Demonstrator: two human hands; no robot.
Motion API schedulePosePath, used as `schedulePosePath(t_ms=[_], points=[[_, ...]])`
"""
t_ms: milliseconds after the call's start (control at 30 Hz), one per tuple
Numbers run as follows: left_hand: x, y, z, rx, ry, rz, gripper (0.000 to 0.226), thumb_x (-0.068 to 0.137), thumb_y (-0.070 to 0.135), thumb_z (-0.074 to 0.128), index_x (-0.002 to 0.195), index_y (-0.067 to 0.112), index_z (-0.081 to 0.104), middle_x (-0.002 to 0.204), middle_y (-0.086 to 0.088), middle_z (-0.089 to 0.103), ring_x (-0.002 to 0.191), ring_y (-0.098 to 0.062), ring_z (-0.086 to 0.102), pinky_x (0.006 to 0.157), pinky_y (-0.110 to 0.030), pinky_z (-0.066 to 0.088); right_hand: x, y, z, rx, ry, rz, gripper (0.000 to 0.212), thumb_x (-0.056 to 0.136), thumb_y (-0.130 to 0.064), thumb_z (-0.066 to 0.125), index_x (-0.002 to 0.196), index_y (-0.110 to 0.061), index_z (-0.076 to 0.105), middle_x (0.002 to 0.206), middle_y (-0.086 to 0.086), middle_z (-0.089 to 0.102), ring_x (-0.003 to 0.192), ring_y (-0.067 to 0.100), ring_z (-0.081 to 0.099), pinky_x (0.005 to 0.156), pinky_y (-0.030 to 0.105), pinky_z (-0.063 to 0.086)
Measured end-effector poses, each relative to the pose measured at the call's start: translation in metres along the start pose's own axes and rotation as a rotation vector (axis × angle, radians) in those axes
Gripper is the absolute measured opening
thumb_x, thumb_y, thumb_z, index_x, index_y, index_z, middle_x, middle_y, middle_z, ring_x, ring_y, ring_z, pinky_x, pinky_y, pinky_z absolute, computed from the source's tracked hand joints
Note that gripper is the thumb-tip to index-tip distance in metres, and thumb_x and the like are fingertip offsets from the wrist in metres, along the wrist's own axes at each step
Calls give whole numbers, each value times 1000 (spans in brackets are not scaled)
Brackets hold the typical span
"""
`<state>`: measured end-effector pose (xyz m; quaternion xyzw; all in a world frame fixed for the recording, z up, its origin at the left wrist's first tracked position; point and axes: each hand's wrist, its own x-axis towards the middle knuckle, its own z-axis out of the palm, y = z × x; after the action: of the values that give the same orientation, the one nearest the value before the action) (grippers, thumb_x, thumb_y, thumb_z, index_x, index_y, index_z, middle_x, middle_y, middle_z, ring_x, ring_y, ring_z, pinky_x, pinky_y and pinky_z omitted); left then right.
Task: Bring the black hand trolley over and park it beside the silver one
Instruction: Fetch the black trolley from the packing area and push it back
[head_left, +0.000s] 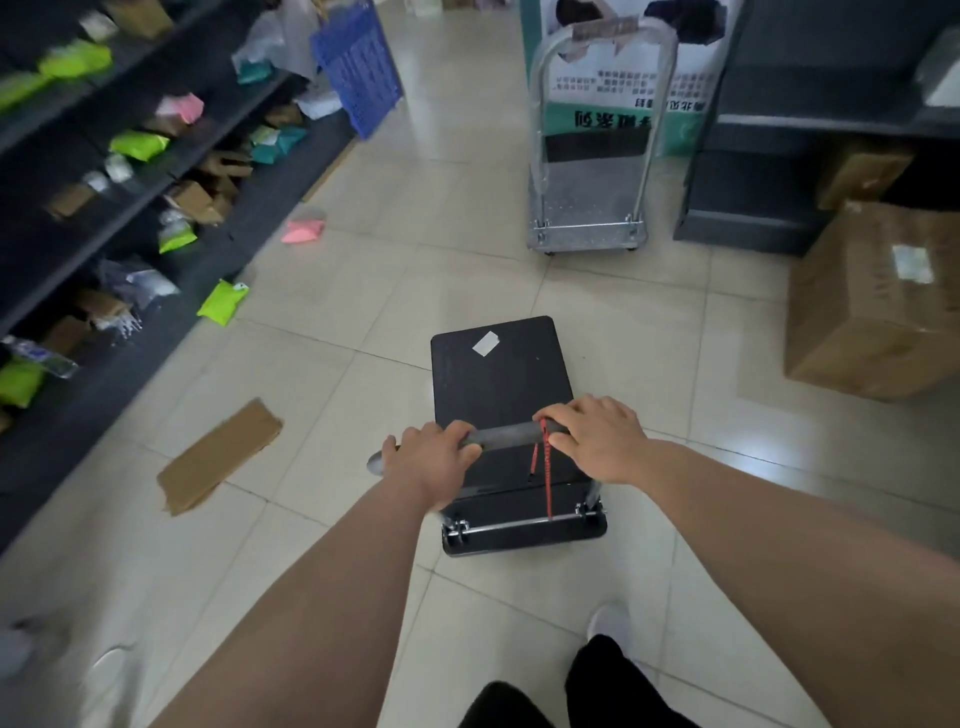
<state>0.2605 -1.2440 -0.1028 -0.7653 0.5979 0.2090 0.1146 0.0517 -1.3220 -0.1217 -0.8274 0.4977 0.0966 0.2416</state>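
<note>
The black hand trolley (498, 374) stands on the tiled floor right in front of me, its flat deck bearing a white sticker. My left hand (431, 460) grips the left end of its grey handle bar (506, 434). My right hand (597, 439) grips the right end, beside a red cord (545, 467) that hangs from the bar. The silver trolley (589, 208) stands further ahead and slightly right, its upright handle frame facing me, with a stretch of bare floor between the two.
Dark shelving (130, 171) full of parcels lines the left side. A flat cardboard piece (221, 454), a green parcel (223, 301) and a pink parcel (304, 231) lie on the floor. A large cardboard box (878, 301) and a dark counter (769, 156) stand right. A blue crate (358, 62) leans at the back.
</note>
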Motion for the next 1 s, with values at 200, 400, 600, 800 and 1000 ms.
schedulePosePath(t_ms=[200,400,600,800,1000], points=[[69,7,-30,-56,-5,-31,34,97,48,26,124,37,43,115,-3,53,111,-29,45,101,-52,27,74,19,-41,-28,-38,-33,33,96,-45,32,129,-47,37,131,2,45,121,31,40,108,48,28],[145,-14,-68,-69,1,-27,34,97,49,26,124,36,43,116,-4,52,110,-29,45,98,-52,28,156,17,-74,-20,-20,-70,33,96,-44,33,128,-47,39,131,1,46,120,30,42,109,44,26],[243,-40,-117,-64,17,-2,34,97,49,26,122,36,43,117,-4,54,111,-28,46,96,-51,29,255,8,-116,-3,14,-36,33,94,-43,37,127,-46,41,129,0,48,119,28,42,109,41,27],[330,-62,-161,-53,20,-4,33,97,48,26,123,35,43,118,-4,53,113,-28,45,100,-51,28,344,1,-153,17,45,-32,32,94,-42,38,126,-45,44,126,0,50,115,27,44,105,40,29],[414,-78,-207,-70,-2,-23,32,97,47,26,123,38,42,118,-3,52,113,-27,44,100,-49,26,434,4,-192,15,40,-64,32,95,-44,37,126,-46,43,126,-1,49,115,27,44,105,43,32]])
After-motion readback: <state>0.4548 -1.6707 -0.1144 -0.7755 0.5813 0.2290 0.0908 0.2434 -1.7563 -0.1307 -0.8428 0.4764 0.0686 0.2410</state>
